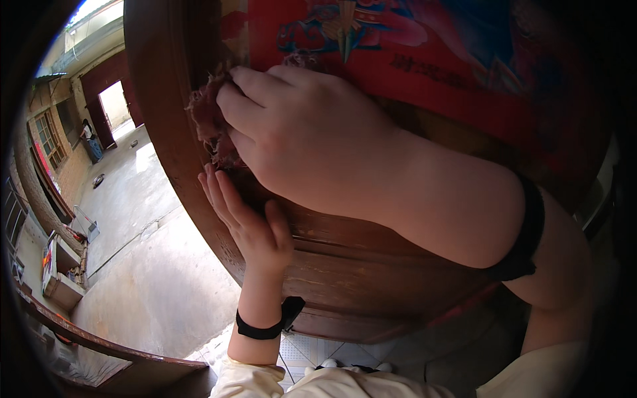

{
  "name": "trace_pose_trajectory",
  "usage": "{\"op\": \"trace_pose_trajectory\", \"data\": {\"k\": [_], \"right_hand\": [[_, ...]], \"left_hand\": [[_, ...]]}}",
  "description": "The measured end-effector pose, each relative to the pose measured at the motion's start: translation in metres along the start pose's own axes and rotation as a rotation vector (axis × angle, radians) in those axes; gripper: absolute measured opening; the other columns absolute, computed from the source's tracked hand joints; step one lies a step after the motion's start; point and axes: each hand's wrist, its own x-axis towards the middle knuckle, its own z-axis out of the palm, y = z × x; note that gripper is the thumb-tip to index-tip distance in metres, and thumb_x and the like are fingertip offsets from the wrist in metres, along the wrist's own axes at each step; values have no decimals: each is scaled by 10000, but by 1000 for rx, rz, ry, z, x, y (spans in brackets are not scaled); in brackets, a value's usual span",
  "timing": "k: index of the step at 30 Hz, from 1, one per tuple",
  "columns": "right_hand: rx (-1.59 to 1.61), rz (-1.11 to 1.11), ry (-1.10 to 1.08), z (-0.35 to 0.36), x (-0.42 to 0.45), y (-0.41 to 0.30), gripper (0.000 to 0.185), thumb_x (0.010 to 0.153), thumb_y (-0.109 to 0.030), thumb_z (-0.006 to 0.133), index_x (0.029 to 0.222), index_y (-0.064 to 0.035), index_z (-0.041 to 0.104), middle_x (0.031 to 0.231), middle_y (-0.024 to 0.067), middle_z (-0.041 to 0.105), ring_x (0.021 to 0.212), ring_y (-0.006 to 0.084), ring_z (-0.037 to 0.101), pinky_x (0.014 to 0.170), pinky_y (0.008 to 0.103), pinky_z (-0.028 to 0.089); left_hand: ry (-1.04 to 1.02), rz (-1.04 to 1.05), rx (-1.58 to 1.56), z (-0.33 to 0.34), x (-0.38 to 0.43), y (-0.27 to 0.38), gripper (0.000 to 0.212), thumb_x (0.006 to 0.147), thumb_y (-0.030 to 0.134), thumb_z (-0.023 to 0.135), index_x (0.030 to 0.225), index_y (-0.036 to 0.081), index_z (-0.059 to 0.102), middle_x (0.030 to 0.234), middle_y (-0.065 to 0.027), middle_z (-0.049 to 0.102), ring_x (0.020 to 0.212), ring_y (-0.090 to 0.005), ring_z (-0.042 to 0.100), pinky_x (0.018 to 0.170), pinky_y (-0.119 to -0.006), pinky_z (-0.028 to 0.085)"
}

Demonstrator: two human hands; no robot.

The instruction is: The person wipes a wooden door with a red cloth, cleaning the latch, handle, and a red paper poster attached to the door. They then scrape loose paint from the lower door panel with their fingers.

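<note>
Before me stands a brown wooden door (348,283) with a red printed poster (428,64) on its upper part. My right hand (303,124) presses a frayed, dusky-red cloth (211,117) against the door near its left edge; part of the cloth is hidden beneath the fingers. Lower down, my left hand (244,224) rests with its palm against the door edge, fingers extended, thumb apart, holding nothing. A black band is on the left wrist, and another black band circles the right arm.
Left of the door lies a concrete courtyard (149,278). A person (91,142) stands far off beside a brick wall. A dustpan (93,231) and a tree trunk (35,189) are at the left. Another wooden edge (114,348) curves across the lower left, and tiled floor (298,348) shows below.
</note>
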Motion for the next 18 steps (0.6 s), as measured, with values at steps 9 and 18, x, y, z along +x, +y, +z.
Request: {"op": "trace_pose_trajectory", "data": {"k": [9,18], "right_hand": [[150,22,-120,-74,-111,27,174,740,-90,668,896,-29,713,1170,128,643,1137,327,618,859,394,564],[-60,221,-245,-146,-216,61,150,767,-52,705,905,7,700,1146,152,648,1139,354,607,857,425,570]], "left_hand": [[-21,126,-59,10,6,47,635,919,245,493,1474,-21,340,1547,-299,232,1450,-508,131,1159,-574,66],[-181,149,209,30,10,70,550,961,339,406,1451,95,456,1539,-219,331,1438,-438,253,1142,-575,121]]}}
